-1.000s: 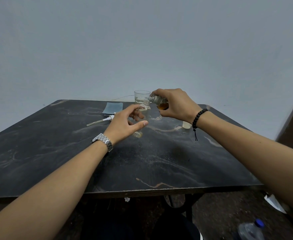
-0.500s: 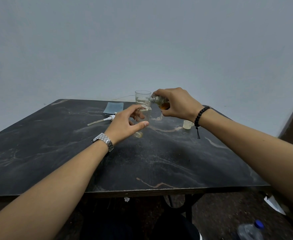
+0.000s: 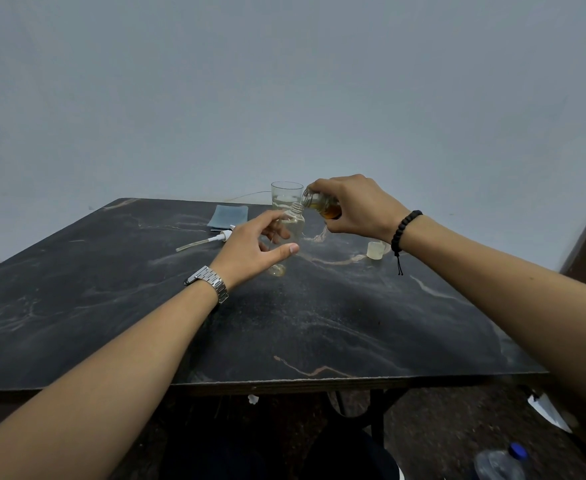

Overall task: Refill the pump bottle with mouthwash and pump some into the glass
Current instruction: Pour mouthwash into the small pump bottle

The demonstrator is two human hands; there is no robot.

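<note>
My right hand (image 3: 357, 206) grips the mouthwash bottle (image 3: 321, 206), tipped a little steeper than 0.5 s ago, its mouth touching the neck of the clear pump bottle (image 3: 291, 225). My left hand (image 3: 250, 249) stays wrapped loosely around that bottle, upright on the table (image 3: 319, 323). Glass (image 3: 286, 195) just behind it, unmoved. Pump head (image 3: 212, 239) and cap (image 3: 375, 251) lie where they were.

The near half of the dark marble-patterned table (image 3: 319, 327) lies open; the clear drinking glass (image 3: 286, 195), white pump head (image 3: 215, 239) and small translucent cap (image 3: 375, 250) crowd the far part
</note>
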